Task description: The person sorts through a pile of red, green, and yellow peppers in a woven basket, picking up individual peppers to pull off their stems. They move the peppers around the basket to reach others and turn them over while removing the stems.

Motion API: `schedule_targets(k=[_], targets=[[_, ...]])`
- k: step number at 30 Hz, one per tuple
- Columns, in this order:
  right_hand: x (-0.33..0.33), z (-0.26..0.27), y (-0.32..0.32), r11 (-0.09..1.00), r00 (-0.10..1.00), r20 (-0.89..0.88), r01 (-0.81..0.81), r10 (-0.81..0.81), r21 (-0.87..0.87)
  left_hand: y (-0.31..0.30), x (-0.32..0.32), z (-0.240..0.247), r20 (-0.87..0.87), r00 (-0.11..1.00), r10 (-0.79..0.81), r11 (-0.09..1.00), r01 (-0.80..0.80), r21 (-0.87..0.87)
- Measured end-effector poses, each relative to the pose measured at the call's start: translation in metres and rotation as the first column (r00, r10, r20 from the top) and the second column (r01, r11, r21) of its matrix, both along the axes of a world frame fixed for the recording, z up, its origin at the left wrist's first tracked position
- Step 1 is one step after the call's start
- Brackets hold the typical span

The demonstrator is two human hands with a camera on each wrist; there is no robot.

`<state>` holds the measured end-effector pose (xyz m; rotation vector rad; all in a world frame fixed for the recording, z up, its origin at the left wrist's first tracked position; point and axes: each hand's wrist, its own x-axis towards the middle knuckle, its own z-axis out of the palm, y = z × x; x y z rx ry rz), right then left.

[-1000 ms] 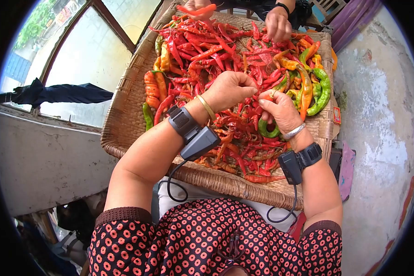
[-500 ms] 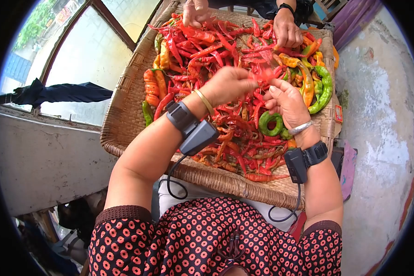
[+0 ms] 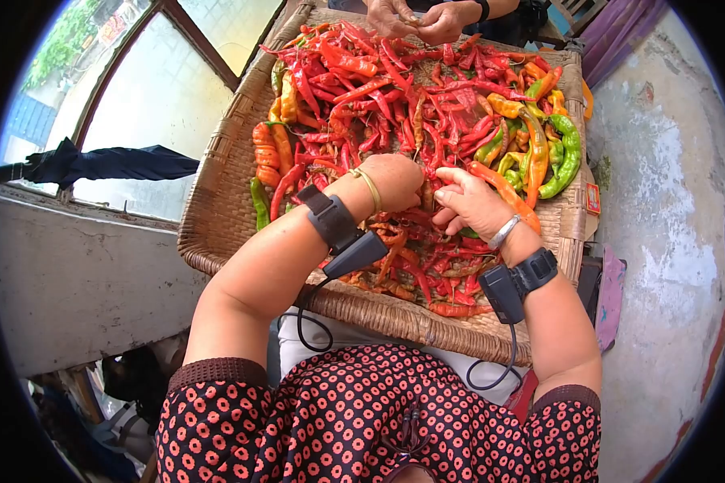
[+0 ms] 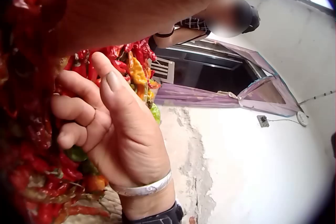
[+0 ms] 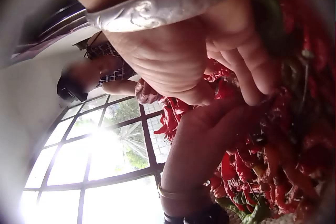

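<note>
In the head view my left hand [image 3: 391, 181] reaches down into the red chili peppers [image 3: 354, 80] in the middle of the basket; its fingertips are hidden behind the back of the hand, so I cannot tell what they hold. Close to its right is my right hand [image 3: 471, 205], palm turned inward. The left wrist view shows this right hand [image 4: 126, 124] with loosely bent fingers and the thumb apart from them, nothing visible between. A long orange pepper [image 3: 503, 189] lies just beyond it. Green pepper skin shows beneath its fingers.
A wide woven basket [image 3: 403, 318] holds the peppers. Yellow and orange peppers [image 3: 533, 157] and a curled green pepper [image 3: 570, 157] lie along its right side. Across it, another person's hands [image 3: 415, 20] meet over the far edge. A folded dark umbrella [image 3: 129, 163] hangs left by the window.
Both my hands have moved down and slightly left, toward the near pile. A long orange pepper now lies beyond my right hand. The other person's hands, apart before, have come together.
</note>
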<state>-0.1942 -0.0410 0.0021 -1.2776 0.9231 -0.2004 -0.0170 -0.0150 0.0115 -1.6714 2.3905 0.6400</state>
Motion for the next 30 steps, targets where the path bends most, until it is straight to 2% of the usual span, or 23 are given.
schedule_targets(k=[2,4,5,7,8,10,11,13,14,15,17,19,21,23,24,26,27,29,30], targets=[[0.004,-0.001,0.005,1.000,1.000,0.012,0.025,-0.025,0.015,-0.001,0.002,-0.003,0.031,0.999,-0.011,1.000,0.011,0.021],[0.006,-0.002,0.008,0.990,0.992,0.049,0.113,-0.117,0.081,-0.002,0.005,-0.015,-0.153,0.987,-0.039,0.998,0.047,0.047],[0.006,-0.003,0.007,0.990,0.992,0.049,0.113,-0.117,0.080,-0.003,0.006,-0.020,-0.153,0.987,-0.039,0.998,0.046,0.046],[0.005,-0.006,0.004,0.949,0.966,0.111,0.203,-0.234,0.240,-0.003,0.006,-0.022,-0.406,0.914,0.002,0.998,0.026,0.065],[0.003,-0.008,0.002,0.950,0.966,0.111,0.202,-0.234,0.239,-0.003,0.006,-0.023,-0.406,0.914,0.002,0.998,0.026,0.064],[-0.004,-0.012,-0.005,0.923,0.930,0.200,0.244,-0.309,0.297,-0.003,0.004,-0.014,-0.550,0.821,0.150,0.988,-0.105,0.113],[-0.004,-0.014,-0.009,0.924,0.930,0.200,0.243,-0.309,0.296,-0.003,0.003,-0.012,-0.550,0.821,0.150,0.988,-0.105,0.113],[0.001,-0.006,-0.012,0.917,0.880,0.303,0.288,-0.367,0.275,-0.004,0.002,-0.006,-0.733,0.629,0.260,0.964,-0.216,0.156],[0.003,0.001,-0.010,0.874,0.854,0.242,0.389,-0.461,0.293,-0.003,0.000,-0.002,-0.780,0.522,0.344,0.938,-0.227,0.262],[0.000,0.004,-0.012,0.874,0.854,0.243,0.388,-0.460,0.293,-0.003,0.000,-0.003,-0.780,0.522,0.344,0.938,-0.228,0.261],[-0.010,0.006,-0.018,0.955,0.914,0.304,0.213,-0.269,0.205,-0.004,0.001,-0.005,-0.848,0.442,0.291,0.956,-0.176,0.236],[-0.009,0.006,-0.018,0.957,0.913,0.306,0.223,-0.272,0.184,-0.004,0.003,-0.003,-0.850,0.422,0.316,0.948,-0.160,0.274],[-0.009,0.005,-0.017,0.971,0.927,0.291,0.229,-0.238,0.062,-0.004,0.004,-0.001,-0.849,0.401,0.344,0.939,-0.143,0.313],[-0.009,0.003,-0.018,0.972,0.929,0.288,0.229,-0.232,0.045,-0.004,0.004,0.002,-0.828,0.347,0.441,0.897,-0.176,0.405],[-0.009,0.003,-0.018,0.973,0.931,0.285,0.228,-0.227,0.027,-0.004,0.004,0.003,-0.827,0.347,0.441,0.897,-0.175,0.405],[-0.009,0.012,-0.017,0.970,0.940,0.255,0.242,-0.226,-0.034,-0.006,0.004,0.004,-0.787,0.375,0.489,0.844,-0.432,0.318],[-0.009,0.016,-0.016,0.963,0.948,0.224,0.252,-0.226,-0.094,-0.008,0.005,0.002,-0.787,0.376,0.489,0.844,-0.432,0.319],[-0.011,0.017,-0.018,0.961,0.947,0.231,0.254,-0.224,-0.110,-0.010,0.007,-0.007,-0.870,0.411,0.274,0.850,-0.527,0.019],[-0.012,0.017,-0.019,0.958,0.946,0.237,0.257,-0.222,-0.127,-0.010,0.003,-0.004,-0.903,0.332,0.273,0.867,-0.492,0.081]])
